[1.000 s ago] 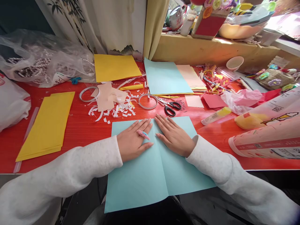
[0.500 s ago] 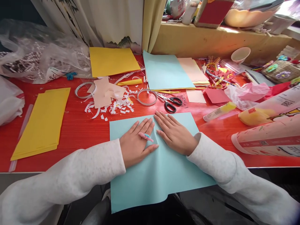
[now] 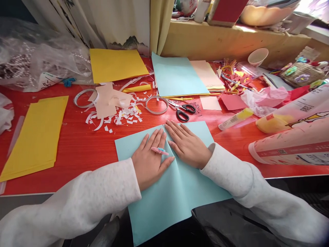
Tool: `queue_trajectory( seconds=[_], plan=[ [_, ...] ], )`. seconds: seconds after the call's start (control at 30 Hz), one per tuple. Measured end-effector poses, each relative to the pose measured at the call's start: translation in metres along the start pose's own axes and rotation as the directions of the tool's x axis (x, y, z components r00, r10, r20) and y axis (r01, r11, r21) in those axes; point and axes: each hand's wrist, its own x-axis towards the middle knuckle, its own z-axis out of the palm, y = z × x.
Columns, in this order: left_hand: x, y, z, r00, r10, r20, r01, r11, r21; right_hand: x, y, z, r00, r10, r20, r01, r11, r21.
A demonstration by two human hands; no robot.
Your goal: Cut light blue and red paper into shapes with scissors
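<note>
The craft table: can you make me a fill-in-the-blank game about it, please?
1. The left hand and the right hand lie flat on a sheet of ____ paper.
2. The little pink and blue trinket is on the ____ hand.
3. The scissors have ____ handles.
4. The table is ____.

Missing words: light blue; left; black; red.

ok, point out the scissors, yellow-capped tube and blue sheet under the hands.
Scissors [image 3: 178, 107], head view: where blades meet handles.
Yellow-capped tube [image 3: 233, 120], head view: label.
Blue sheet [image 3: 172, 183], head view: beside crease.
</note>
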Motion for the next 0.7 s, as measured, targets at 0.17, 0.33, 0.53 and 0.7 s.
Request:
queue_trajectory(
  seconds=[0.17, 0.33, 0.53, 0.7],
  plan=[
    [-0.0004, 0.0028, 0.0005, 0.999, -0.016, -0.029, 0.015, 1.0, -0.01, -0.0003, -0.0016, -0.0004, 1.0, 0.008, -0.002, -0.008, 1.0, 0.01],
    [-0.0007, 0.0023, 0.0003, 0.999, -0.011, -0.05, 0.011, 1.0, -0.008, -0.0003, -0.0034, -0.0013, 1.0, 0.026, 0.001, -0.026, 1.0, 0.002],
    [-0.0002, 0.0034, 0.0006, 0.999, -0.031, -0.024, 0.031, 1.0, -0.001, -0.0007, -0.0053, -0.0008, 0.999, 0.05, 0.003, -0.05, 0.999, -0.003],
    [-0.0003, 0.0039, 0.0002, 0.999, -0.035, -0.013, 0.035, 0.999, 0.001, -0.001, -0.0065, -0.0004, 0.998, 0.06, 0.005, -0.059, 0.998, -0.014]
  ],
)
